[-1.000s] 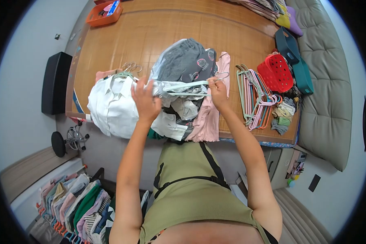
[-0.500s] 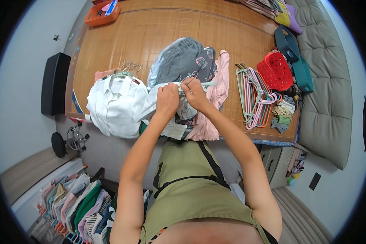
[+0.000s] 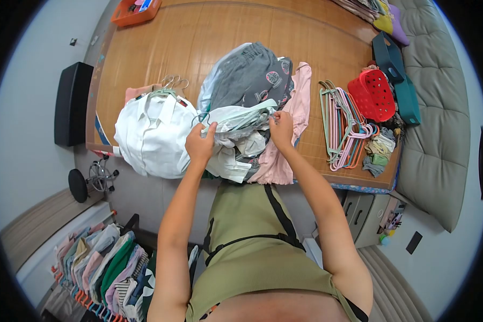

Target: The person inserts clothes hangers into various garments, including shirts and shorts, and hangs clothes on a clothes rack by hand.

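Note:
My left hand (image 3: 200, 144) is closed on the hook end of a pale green hanger (image 3: 241, 116), and the metal hook sticks up beside its fingers. My right hand (image 3: 282, 130) pinches the other end of the hanger together with light grey-white cloth (image 3: 233, 129) that hangs around it. Beneath lies a pile with dark grey trousers (image 3: 241, 78) and a pink garment (image 3: 300, 102). White shirts on hangers (image 3: 151, 134) lie left of my left hand, their hooks pointing to the far side.
Loose hangers (image 3: 342, 129) lie on the right of the wooden mat (image 3: 193, 32), beside a red basket (image 3: 371, 95), teal bins (image 3: 408, 102) and small folded clothes (image 3: 380, 150). An orange tray (image 3: 136, 16) is at the far left. Hanging clothes (image 3: 104, 263) are at the lower left.
My hands first came together at the hanger, then moved apart. The hook has gone from my right hand's side to my left hand, and the cloth now lies along the hanger.

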